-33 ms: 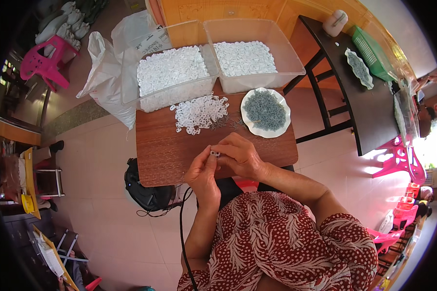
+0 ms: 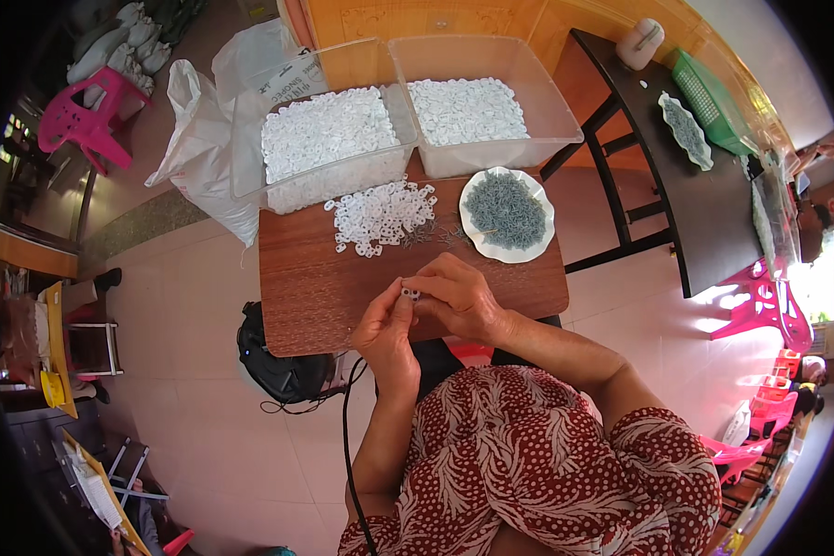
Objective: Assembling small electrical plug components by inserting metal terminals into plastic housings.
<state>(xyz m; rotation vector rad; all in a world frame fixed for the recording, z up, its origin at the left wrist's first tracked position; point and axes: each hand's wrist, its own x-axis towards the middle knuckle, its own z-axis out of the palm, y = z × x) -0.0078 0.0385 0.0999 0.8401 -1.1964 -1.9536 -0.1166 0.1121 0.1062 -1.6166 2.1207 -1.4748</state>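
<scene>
Above the near edge of a brown wooden table [image 2: 315,315], my two hands meet. My left hand [image 2: 386,338] pinches a small white plastic piece with two dark holes [image 2: 410,294] between thumb and fingers. The fingertips of my right hand [image 2: 459,298] close on the same piece from the other side; whether they also hold a grey pin is hidden. Beyond my hands lies a loose pile of similar white plastic pieces [image 2: 380,218], with a few thin grey pins [image 2: 419,233] beside it. A scalloped white plate [image 2: 504,254] full of such pins stands to the right.
Two clear plastic bins [image 2: 343,162] [image 2: 551,125] of white pieces stand at the table's far side. Left of them sits a white sack [image 2: 199,139]. A black bag [image 2: 278,357] is on the floor at left. A dark side table [image 2: 713,222] stands at right, holding a green basket [image 2: 713,102].
</scene>
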